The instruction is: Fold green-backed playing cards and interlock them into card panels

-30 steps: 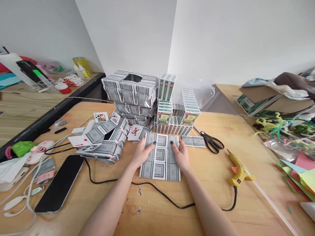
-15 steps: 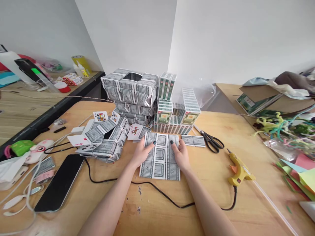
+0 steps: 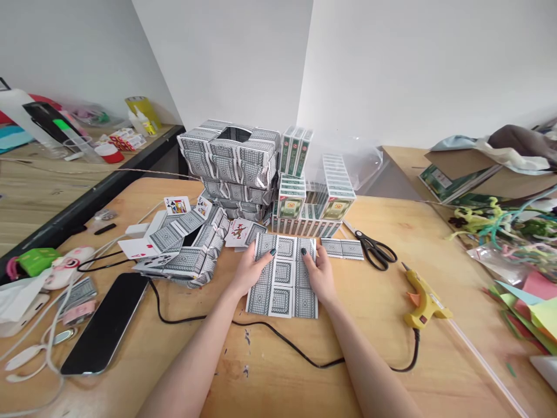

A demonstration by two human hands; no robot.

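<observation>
Between my hands is a panel of joined playing cards point(image 3: 284, 273), patterned backs up, in three columns. My left hand point(image 3: 251, 270) grips its left edge, thumb on top and fingers underneath, hidden. Along the right edge my right hand point(image 3: 321, 274) holds it the same way. Just right of the panel lies a strip of joined cards point(image 3: 342, 249). Behind it to the left is a joker card point(image 3: 238, 230) beside face-down cards. A low card-covered box point(image 3: 195, 264) with loose cards on top sits further left.
Stacked card-covered boxes point(image 3: 228, 157) and packs of playing cards point(image 3: 311, 215) stand at the back. Scissors point(image 3: 378, 253) and a yellow glue gun point(image 3: 424, 299) lie on the right; its black cable point(image 3: 287, 342) crosses before me. A phone point(image 3: 107, 325) rests at left.
Almost nothing differs. Both hands keep hold of the card panel in the same place, and the view has shifted very slightly.
</observation>
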